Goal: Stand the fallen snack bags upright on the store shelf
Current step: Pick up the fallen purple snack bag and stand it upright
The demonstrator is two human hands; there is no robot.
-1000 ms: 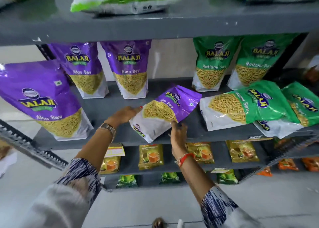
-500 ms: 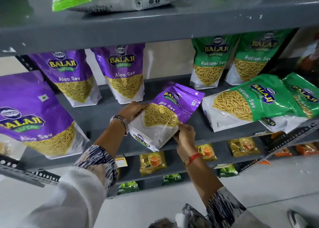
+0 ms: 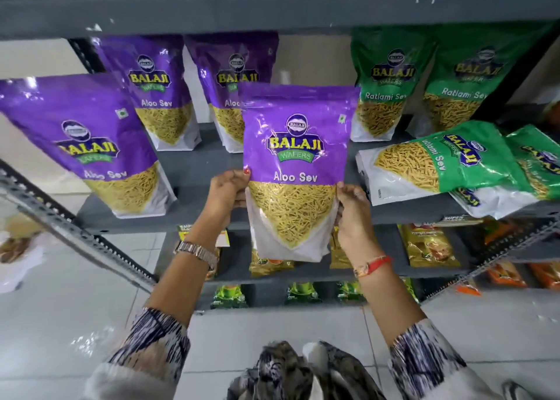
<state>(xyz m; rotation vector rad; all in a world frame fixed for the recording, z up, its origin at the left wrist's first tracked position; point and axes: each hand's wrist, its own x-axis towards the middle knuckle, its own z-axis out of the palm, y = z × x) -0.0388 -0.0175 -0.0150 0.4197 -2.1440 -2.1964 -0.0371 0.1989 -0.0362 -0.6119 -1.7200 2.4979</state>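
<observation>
Tilted half a second ago, the purple Aloo Sev bag now stands upright in the air, long axis vertical, logo end up and white base down. It hangs in front of the middle shelf, its base below that shelf's front edge. The left hand pinches the bag's left edge, thumb on the front, other fingers hidden behind. The right hand grips the right edge the same way, thumb tip on the front. On the shelf's left, three purple bags stand upright, one partly covered by the held bag. Toward the right end, two green Ratlami Sev bags stand at the back, and two fallen green bags lie on their sides near the front edge, the far one cut off.
</observation>
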